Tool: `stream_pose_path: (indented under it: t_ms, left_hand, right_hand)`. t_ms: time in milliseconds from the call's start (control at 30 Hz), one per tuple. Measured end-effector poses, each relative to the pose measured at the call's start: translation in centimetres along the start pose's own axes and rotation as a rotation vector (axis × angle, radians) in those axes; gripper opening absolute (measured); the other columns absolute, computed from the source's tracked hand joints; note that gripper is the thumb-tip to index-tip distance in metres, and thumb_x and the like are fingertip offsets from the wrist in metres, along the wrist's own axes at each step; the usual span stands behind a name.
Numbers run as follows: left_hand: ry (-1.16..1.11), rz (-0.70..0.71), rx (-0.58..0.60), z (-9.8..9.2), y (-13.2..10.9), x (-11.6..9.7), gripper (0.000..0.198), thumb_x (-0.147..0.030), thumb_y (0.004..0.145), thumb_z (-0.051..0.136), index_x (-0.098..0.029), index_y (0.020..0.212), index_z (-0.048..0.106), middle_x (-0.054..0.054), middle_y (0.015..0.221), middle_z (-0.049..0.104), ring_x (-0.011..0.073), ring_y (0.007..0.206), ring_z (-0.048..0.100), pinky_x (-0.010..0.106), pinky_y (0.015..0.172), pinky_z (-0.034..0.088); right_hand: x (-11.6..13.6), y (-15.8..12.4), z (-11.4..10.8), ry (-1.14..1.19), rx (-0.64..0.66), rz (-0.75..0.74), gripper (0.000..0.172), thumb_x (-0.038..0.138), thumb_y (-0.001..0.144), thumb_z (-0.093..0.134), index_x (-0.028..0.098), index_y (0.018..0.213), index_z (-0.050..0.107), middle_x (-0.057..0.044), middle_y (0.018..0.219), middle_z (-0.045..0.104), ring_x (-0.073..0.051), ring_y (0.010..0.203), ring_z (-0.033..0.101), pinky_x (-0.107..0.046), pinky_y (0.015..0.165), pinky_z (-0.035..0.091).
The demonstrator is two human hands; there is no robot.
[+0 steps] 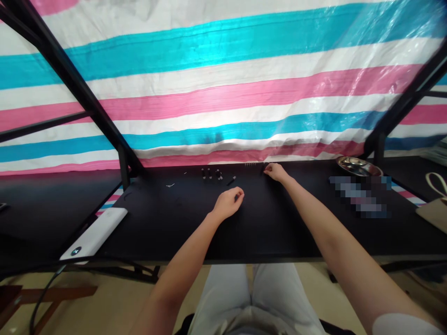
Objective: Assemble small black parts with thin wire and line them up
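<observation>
Landmark: the lone dark stick [230, 181], pale at one end, lying slantwise on the black worktop [157, 228].

Well left of it and nearer the person: a white slab [96, 235], set at the worktop's edge, probably so its cable [44, 293] can drop over the side, away from the arms. Left and slightly nearer: thin white scraps [170, 185], seemingly just left there. Just left of the stick: two dark sticks [206, 174], side by side, then a small dark-and-pale cluster [219, 175]; the spacing suggests they are kept separate for picking up singly.

Directly nearer than the stick: the left hand [228, 203], curled, thumb close to the fingers; I cannot tell whether it holds anything. Beyond it, rightward: a row of tiny pale pieces [250, 164], evenly lined up, perhaps for counting. Farther right: the right hand [274, 171], fingertips drawn in at a slim dark piece [263, 168]; whether gripping or only touching, unclear. Far right: a steel dish [359, 166].
</observation>
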State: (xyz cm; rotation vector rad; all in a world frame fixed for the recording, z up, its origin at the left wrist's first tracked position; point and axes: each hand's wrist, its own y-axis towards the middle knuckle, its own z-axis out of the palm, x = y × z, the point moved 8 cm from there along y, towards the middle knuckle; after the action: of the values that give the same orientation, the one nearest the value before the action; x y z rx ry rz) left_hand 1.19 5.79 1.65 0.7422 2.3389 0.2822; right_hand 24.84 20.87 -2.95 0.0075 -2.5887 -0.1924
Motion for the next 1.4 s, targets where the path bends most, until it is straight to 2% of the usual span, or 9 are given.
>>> stream_pose_path:
  t_ms: [400,567,633,700,800,933,1033,1167,1400]
  left_hand:
    - [0.003,-0.022,0.009,0.0,0.0,0.1,0.015,-0.027,0.083,0.045,-0.020,0.085,0.058,0.000,0.078,0.063,0.0096,0.062,0.055,0.020,0.061,0.041]
    - [0.008,-0.022,0.013,0.0,0.0,0.2,0.015,-0.027,0.083,0.045,-0.020,0.086,0.058,-0.001,0.077,0.063,0.0094,0.061,0.054,0.020,0.060,0.040]
    - [0.015,-0.030,0.003,-0.1,0.0,0.3,0.015,-0.027,0.083,0.045,-0.020,0.086,0.058,-0.001,0.076,0.063,0.0093,0.060,0.053,0.020,0.059,0.039]
    - [0.032,-0.051,-0.020,-0.2,0.0,0.4,0.015,-0.027,0.083,0.045,-0.021,0.086,0.058,-0.002,0.073,0.063,0.0095,0.058,0.053,0.021,0.058,0.038]
    - [0.065,-0.120,-0.073,-0.7,0.0,0.9,0.015,-0.027,0.082,0.045,-0.022,0.084,0.059,-0.002,0.068,0.061,0.0108,0.057,0.053,0.022,0.058,0.037]
    - [0.069,-0.241,-0.152,-1.4,-0.1,2.0,0.014,-0.026,0.082,0.045,-0.022,0.081,0.058,-0.002,0.062,0.059,0.0124,0.058,0.055,0.023,0.059,0.038]
    - [0.046,-0.271,-0.185,-1.7,-0.1,2.6,0.014,-0.027,0.081,0.045,-0.021,0.079,0.058,-0.003,0.059,0.057,0.0116,0.056,0.053,0.023,0.060,0.038]
    - [0.033,-0.267,-0.204,-1.8,-0.1,2.9,0.014,-0.028,0.081,0.045,-0.021,0.078,0.057,-0.004,0.059,0.056,0.0106,0.054,0.051,0.022,0.059,0.037]
    - [0.029,-0.260,-0.186,-1.7,-0.2,2.7,0.015,-0.027,0.081,0.045,-0.021,0.078,0.058,-0.004,0.057,0.056,0.0105,0.054,0.051,0.022,0.060,0.037]
  right_hand:
    - [-0.1,-0.1,-0.2,0.011,-0.014,-0.006,0.014,0.027,0.069,0.066,0.015,0.077,0.067,-0.006,0.077,0.067,-0.016,0.072,0.061,-0.023,0.065,0.045]
    - [0.0,-1.0,-1.4,0.015,-0.011,-0.050,0.025,0.033,0.066,0.067,0.015,0.084,0.066,-0.003,0.069,0.063,-0.015,0.064,0.058,-0.025,0.062,0.044]
    - [0.0,-1.8,-2.7,0.053,-0.090,-0.074,0.030,0.034,0.068,0.063,0.014,0.091,0.063,-0.003,0.069,0.061,-0.015,0.064,0.057,-0.026,0.063,0.043]
    - [0.4,-3.2,-4.7,0.090,-0.270,-0.084,0.028,0.032,0.073,0.056,0.015,0.094,0.060,-0.003,0.072,0.061,-0.015,0.066,0.056,-0.026,0.065,0.043]
    - [2.6,-5.5,-6.0,0.116,-0.444,-0.124,0.023,0.029,0.079,0.047,0.015,0.094,0.057,-0.005,0.076,0.061,-0.015,0.067,0.055,-0.026,0.068,0.043]
    - [9.2,-7.4,-2.5,0.114,-0.239,-0.408,0.024,0.025,0.080,0.047,0.018,0.102,0.057,-0.006,0.084,0.062,-0.017,0.076,0.056,-0.028,0.073,0.044]
    - [13.7,-8.6,1.5,0.068,-0.063,-0.678,0.035,0.022,0.080,0.049,0.020,0.114,0.055,-0.009,0.110,0.059,-0.022,0.100,0.053,-0.036,0.084,0.042]
    - [14.9,-7.3,5.0,-0.002,-0.019,-0.600,0.036,0.017,0.082,0.047,0.021,0.117,0.054,-0.009,0.126,0.051,-0.024,0.114,0.044,-0.041,0.089,0.039]
    - [15.1,-5.8,6.1,-0.054,-0.026,-0.490,0.019,0.017,0.084,0.047,0.018,0.097,0.061,-0.009,0.106,0.060,-0.023,0.099,0.050,-0.039,0.080,0.039]
